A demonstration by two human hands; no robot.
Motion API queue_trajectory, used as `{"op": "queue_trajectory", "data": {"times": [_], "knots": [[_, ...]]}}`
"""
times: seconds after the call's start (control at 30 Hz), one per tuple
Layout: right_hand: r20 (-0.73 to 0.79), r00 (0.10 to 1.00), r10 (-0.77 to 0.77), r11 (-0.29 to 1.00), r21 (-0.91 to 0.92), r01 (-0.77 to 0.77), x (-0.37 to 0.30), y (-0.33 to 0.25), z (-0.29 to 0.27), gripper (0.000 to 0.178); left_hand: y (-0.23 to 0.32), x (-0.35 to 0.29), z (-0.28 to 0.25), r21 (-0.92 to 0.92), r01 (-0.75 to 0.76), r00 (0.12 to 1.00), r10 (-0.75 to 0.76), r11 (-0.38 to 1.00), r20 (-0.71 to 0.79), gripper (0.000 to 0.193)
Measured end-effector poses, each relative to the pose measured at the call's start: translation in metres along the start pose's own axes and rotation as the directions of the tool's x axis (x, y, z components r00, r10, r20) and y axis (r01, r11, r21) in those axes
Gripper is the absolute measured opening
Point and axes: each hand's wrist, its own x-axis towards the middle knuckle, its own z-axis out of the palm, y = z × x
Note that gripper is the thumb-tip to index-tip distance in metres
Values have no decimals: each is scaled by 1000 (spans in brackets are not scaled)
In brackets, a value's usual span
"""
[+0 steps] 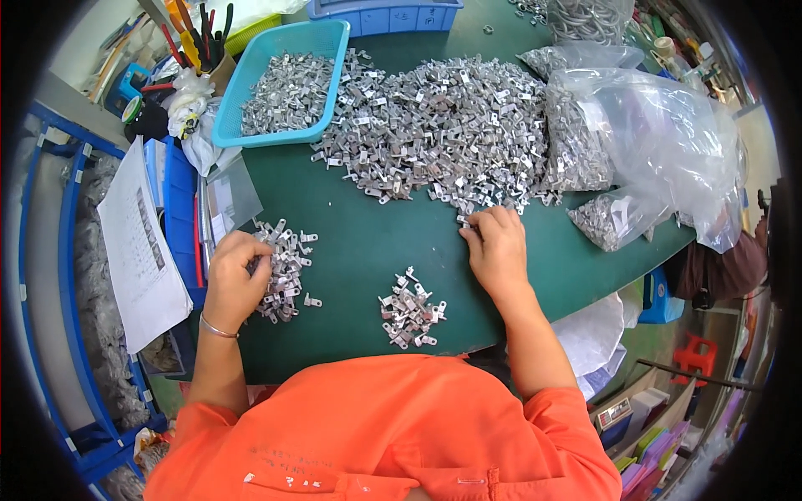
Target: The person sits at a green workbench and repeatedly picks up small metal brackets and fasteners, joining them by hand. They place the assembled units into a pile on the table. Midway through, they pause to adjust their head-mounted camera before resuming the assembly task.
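Many small silver metal brackets, each a bent tab with a hole, form a large pile across the far middle of the table. At its near edge is my right hand, thumb and forefinger pinched at a small metal bracket. My left hand, with a bangle at the wrist, curls its fingers at a smaller bracket heap on the left; what lies inside them is hidden. Between my hands and nearer to me sits another small heap of brackets.
A turquoise basket of brackets stands far left, beside a cup of pliers. Behind it is a blue bin. Clear plastic bags of metal parts lie on the right. Papers and a blue tray line the left edge.
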Motion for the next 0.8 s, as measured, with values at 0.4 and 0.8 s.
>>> {"op": "queue_trajectory", "data": {"times": [0.4, 0.8], "knots": [[716, 565, 411, -245, 683, -688, -15, 1, -19, 16, 72, 29, 52, -509, -34, 996, 69, 860, 50, 11], [662, 728, 175, -318, 738, -595, -44, -31, -19, 13, 110, 28, 99, -683, 694, 698, 19, 227, 715, 17]]}}
